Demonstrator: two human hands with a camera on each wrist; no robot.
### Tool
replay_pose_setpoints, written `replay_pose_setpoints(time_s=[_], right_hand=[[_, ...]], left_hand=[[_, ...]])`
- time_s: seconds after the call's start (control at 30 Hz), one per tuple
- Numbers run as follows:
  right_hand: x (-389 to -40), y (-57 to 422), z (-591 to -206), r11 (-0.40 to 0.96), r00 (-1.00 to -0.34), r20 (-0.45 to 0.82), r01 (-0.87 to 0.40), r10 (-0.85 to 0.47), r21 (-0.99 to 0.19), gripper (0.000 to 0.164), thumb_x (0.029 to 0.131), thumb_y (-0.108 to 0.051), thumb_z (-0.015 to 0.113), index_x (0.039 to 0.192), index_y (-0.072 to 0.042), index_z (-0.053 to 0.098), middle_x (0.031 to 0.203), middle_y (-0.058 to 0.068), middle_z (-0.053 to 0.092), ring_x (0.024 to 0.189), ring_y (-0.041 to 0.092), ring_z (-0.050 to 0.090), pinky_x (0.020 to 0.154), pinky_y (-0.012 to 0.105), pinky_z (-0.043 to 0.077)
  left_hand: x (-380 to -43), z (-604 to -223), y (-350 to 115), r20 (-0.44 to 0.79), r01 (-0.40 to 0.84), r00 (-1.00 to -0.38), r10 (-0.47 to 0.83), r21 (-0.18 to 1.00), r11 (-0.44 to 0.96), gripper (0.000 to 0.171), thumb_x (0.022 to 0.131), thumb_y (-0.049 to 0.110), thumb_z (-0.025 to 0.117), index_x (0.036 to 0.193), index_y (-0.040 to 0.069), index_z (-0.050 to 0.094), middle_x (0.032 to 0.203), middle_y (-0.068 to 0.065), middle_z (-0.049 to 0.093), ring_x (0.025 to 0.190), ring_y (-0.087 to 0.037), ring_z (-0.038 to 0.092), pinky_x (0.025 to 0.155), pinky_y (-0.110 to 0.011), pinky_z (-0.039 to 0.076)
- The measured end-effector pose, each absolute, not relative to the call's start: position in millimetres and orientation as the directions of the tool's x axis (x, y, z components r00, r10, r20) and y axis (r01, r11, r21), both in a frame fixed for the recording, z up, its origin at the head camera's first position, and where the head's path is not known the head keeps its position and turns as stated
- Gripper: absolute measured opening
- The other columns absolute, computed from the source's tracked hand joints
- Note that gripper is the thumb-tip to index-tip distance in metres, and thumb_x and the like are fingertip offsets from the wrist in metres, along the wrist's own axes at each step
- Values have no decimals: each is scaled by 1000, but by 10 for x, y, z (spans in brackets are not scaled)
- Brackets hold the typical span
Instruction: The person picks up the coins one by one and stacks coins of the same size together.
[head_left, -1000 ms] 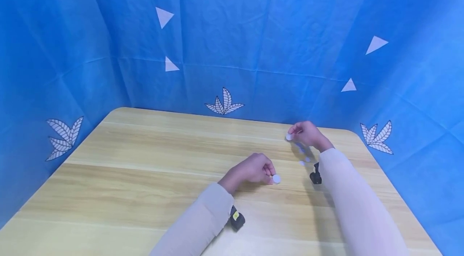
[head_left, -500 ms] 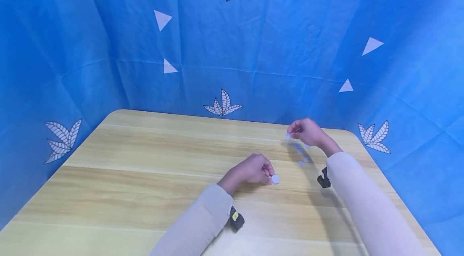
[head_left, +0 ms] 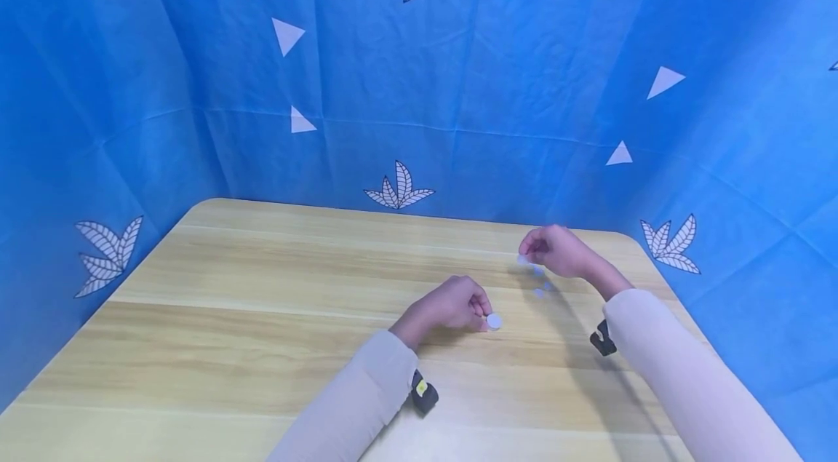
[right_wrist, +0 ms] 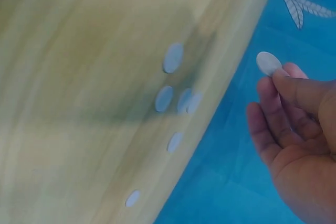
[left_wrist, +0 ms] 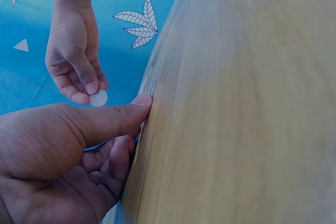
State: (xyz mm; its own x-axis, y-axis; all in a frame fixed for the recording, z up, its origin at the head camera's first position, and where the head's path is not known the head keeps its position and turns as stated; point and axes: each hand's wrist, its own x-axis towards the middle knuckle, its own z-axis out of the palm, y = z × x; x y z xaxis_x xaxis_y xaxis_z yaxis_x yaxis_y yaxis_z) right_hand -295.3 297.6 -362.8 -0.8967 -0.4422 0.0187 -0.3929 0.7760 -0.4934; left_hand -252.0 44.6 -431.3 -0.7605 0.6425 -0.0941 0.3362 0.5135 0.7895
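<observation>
My left hand rests low over the wooden table, thumb and fingers pinching a small stack of round white discs; their edges line up beside the thumb tip in the left wrist view. Further back and to the right, my right hand pinches one thin white disc by its edge, raised above the tabletop. Several more white discs lie flat and scattered below it, among them one disc apart from the rest and a pair that overlap in the right wrist view.
The light wooden table has rounded back corners. A blue curtain with white leaf and triangle prints stands close behind it and along both sides. Black wrist cameras hang under both sleeves.
My right hand, still holding its disc, has come down slightly toward the table, and its forearm has swung to the right. My left hand keeps its place with the stack.
</observation>
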Motion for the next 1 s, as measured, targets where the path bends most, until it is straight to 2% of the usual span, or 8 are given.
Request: replay_pose_setpoints(time_s=[0.33, 0.6, 0.8, 1.0], right_hand=[[-2675, 2910, -3743, 727, -835, 4, -481, -550, -490, 12, 91, 8, 68, 93, -4, 72, 88, 3, 73, 81, 17, 68, 76, 34, 56], [-2489, 2875, -3846, 692, -794, 20, -541, -608, -478, 8, 91, 3, 73, 90, -5, 72, 86, 2, 72, 81, 16, 66, 74, 31, 55], [-2402, 2821, -3938, 655, -778, 32, -549, -627, -519, 12, 91, 5, 71, 92, -7, 73, 89, 0, 74, 85, 16, 70, 77, 31, 58], [-2299, 2809, -3972, 647, -792, 9, -504, -610, -572, 18, 91, 10, 66, 94, -7, 73, 92, 0, 75, 88, 16, 71, 79, 29, 58]], left_hand=[[-2510, -4296, 424, -90, 337, -758, 646, 794, 507, 16, 81, 7, 87, 90, 9, 75, 78, 4, 67, 74, -8, 61, 70, -20, 52], [-2513, -4279, 432, -105, 330, -757, 645, 791, 516, 14, 82, 7, 86, 91, 10, 75, 80, 5, 67, 76, -8, 60, 72, -20, 52], [-2516, -4282, 419, -104, 333, -758, 644, 787, 520, 15, 82, 6, 86, 92, 10, 75, 80, 5, 66, 76, -9, 60, 71, -20, 52], [-2518, -4290, 435, -99, 336, -757, 646, 788, 515, 14, 83, 6, 85, 92, 9, 75, 80, 5, 67, 75, -9, 60, 70, -20, 52]])
